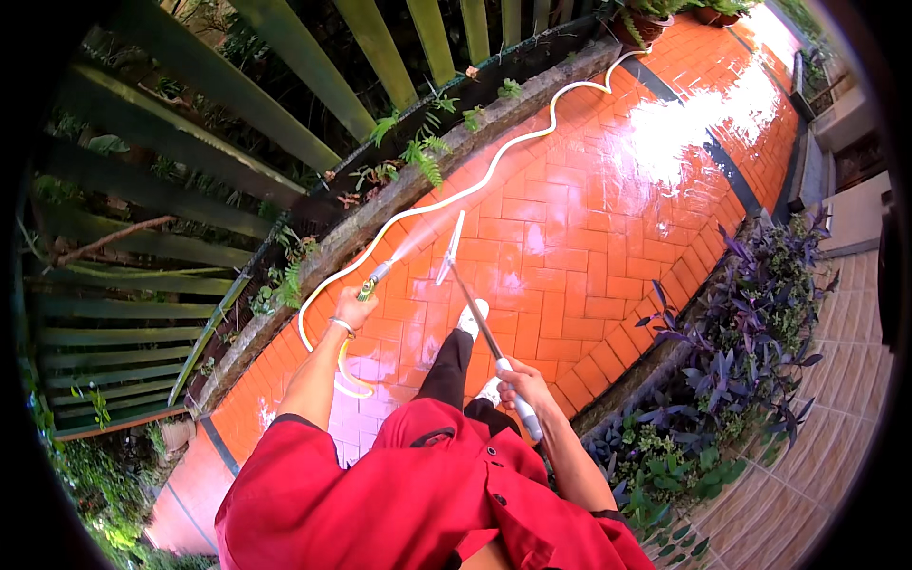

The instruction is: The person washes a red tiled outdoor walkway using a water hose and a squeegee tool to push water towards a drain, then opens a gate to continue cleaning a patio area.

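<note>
My left hand (355,308) grips a hose spray nozzle (374,280), and a jet of water (420,234) leaves its tip toward the paving. A pale garden hose (427,207) loops below that hand and runs along the kerb to the far end of the path. In my right hand (524,385) is the white grip of a long-handled squeegee (476,303). Its white head (451,251) is down at the wet orange brick paving (545,271), ahead of my shoes. Whether the blade touches the bricks I cannot tell.
A stone kerb (342,241) and a green slatted fence (285,92) border the left side. Purple-leaved plants (734,356) fill a bed on the right, beside tiled ground (819,434). Potted ferns (641,25) stand at the far end. My white shoe (472,318) is on the wet bricks.
</note>
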Available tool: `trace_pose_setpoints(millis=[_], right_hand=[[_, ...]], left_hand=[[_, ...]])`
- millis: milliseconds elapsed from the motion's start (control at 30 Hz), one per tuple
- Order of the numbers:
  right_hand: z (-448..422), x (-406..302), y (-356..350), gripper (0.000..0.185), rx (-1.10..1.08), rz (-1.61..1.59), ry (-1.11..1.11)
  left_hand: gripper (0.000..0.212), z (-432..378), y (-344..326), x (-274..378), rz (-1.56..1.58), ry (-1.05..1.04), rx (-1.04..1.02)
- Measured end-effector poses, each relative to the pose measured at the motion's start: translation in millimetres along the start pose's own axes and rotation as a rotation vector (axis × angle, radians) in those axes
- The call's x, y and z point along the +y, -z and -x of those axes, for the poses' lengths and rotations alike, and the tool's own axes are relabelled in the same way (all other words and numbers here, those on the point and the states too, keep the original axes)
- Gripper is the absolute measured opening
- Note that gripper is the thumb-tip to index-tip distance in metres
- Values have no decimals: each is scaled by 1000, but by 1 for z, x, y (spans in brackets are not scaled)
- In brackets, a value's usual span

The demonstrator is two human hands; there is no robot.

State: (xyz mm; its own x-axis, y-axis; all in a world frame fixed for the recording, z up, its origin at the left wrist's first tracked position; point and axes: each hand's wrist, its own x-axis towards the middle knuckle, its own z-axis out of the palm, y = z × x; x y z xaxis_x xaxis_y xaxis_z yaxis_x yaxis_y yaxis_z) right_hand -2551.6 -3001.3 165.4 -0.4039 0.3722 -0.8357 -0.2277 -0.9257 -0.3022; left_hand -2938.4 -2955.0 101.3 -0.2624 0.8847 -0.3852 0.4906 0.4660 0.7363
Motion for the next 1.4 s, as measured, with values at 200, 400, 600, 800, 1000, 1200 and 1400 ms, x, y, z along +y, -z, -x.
trace_pose_setpoints(millis=[200,400,600,800,1000,1200,1400], right_hand=[[-74,-75,-20,11,-11,-19,-31],[-87,-138,51,7,-38,-256,-113],[-5,-151,84,5,198,-485,-42],[90,-60,49,28,482,-469,21],[118,40,28,7,501,-1008,-136],[70,77,104,13,279,-1413,116],[12,-90,202,9,404,-1364,248]], left_hand=[[21,-77,8,29,159,85,-172],[19,-157,35,56,24,80,-215],[16,-221,23,101,-421,-179,-431],[8,-213,-45,205,-546,-384,-744],[9,-230,-72,220,-596,-449,-720],[12,-224,-113,277,-724,-635,-885],[21,-213,-135,306,-809,-810,-934]])
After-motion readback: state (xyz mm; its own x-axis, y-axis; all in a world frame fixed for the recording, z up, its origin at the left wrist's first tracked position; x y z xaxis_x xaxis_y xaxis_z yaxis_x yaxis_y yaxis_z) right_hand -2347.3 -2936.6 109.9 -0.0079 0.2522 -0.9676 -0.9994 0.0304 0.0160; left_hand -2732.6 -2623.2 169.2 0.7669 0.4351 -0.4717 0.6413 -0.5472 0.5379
